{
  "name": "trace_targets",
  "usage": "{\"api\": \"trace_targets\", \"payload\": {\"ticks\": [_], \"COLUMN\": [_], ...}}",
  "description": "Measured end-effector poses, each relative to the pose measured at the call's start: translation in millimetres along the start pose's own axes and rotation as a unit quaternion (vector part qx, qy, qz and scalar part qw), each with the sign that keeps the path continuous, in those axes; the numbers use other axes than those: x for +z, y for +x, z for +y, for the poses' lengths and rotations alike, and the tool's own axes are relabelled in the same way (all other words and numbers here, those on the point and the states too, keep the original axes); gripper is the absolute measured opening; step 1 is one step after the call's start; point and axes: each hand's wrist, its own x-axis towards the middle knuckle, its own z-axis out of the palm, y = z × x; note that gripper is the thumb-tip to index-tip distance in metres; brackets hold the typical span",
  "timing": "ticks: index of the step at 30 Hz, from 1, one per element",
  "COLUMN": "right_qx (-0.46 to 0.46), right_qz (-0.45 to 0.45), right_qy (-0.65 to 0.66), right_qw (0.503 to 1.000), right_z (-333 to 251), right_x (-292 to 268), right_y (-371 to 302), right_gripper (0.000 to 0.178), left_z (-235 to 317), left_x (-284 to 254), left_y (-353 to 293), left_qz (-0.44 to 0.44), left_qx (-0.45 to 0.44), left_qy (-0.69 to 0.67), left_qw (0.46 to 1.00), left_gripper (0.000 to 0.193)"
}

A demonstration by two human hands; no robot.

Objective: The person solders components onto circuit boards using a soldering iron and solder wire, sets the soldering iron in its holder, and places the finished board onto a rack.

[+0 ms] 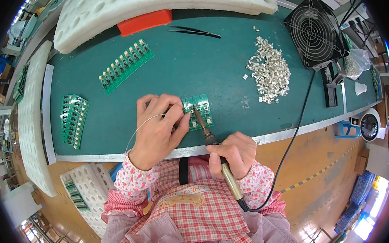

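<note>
Bright, even light; curved, black-rimmed edges.

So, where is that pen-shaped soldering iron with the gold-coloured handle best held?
Probably by its gold-coloured cylindrical handle, coming from the person's near right: the slender metal tip points away toward the green circuit board, while the black cord sleeve marks the rear.

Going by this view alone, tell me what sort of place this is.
Probably an electronics assembly workshop: the right hand holds a soldering iron at a green circuit board, and a heap of small silvery parts lies on the bench.
</note>
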Motion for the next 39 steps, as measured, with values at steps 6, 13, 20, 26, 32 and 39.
{"api": "trace_targets", "payload": {"ticks": [6,13,20,26,32,39], "right_qx": [-0.003,-0.008,0.006,0.009,0.007,0.013], "right_qz": [0.004,0.042,0.039,0.026,0.01,0.0], "right_qy": [0.003,0.011,0.025,0.031,0.026,0.021], "right_qw": [1.0,0.999,0.999,0.999,1.0,1.0], "right_z": [0,-4,-7,-6,-6,-5], "right_x": [0,-12,-8,0,3,5], "right_y": [-1,-8,-6,-3,3,6], "right_gripper": [0.014,0.018,0.017,0.015,0.014,0.013], "left_z": [2,2,1,-2,-3,-4], "left_x": [-7,-10,-6,-2,-1,1], "left_y": [-8,-14,-13,-10,-9,-6], "left_qz": [0.013,0.015,0.018,0.014,0.015,0.015], "left_qx": [-0.023,-0.03,-0.03,-0.024,-0.02,-0.015], "left_qy": [0.005,0.01,0.01,0.005,0.009,0.009], "left_qw": [1.0,0.999,0.999,1.0,1.0,1.0], "left_gripper": [0.015,0.013,0.014,0.015,0.017,0.02]}}
